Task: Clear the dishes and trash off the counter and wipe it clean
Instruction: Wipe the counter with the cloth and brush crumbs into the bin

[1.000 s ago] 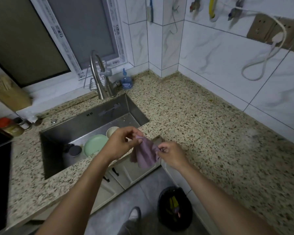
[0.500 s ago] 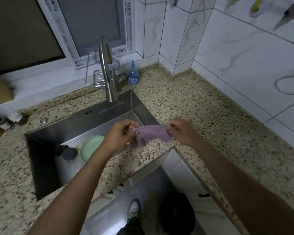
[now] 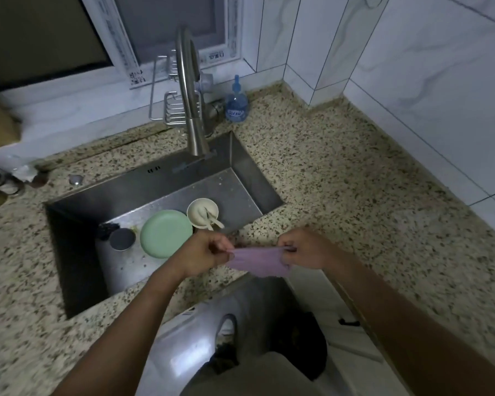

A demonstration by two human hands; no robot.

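Left hand (image 3: 203, 254): pinching the left edge of the purple cloth (image 3: 257, 261), fingers curled tight on it.
Right hand (image 3: 303, 250): same deal on the right edge, thumb + fingers clamped on the fabric.
Cloth: stretched flat-ish btwn both hands, just over the front strip of the counter (image 3: 355, 195) at its inner corner, right of the sink (image 3: 160, 184). Can't tell if it's touching the stone or hovering.
Sink contents: green plate (image 3: 166, 233) lying flat, cream bowl (image 3: 203, 213) touching its right side w/ a couple of utensils in it, round dark strainer (image 3: 122, 239) left of the plate. Bits of gunk on the sink floor.
Faucet (image 3: 190, 95): tall steel gooseneck, spout hangs over the back of the sink; wire rack (image 3: 172, 110) just behind it on the left.
Soap bottle (image 3: 237, 102): blue, upright, right of the faucet base near the wall.
Far left: a few jars (image 3: 0, 184), blurry, can't make out what they are.
Counter right side: bare speckled stone up to the tiled wall (image 3: 440, 67).
Below: floor, a shoe (image 3: 226, 330), dark bin (image 3: 303, 347) beside it under the counter edge.
In the way: nothing btwn cloth and counter, hands sit just in front of the sink's front right corner.
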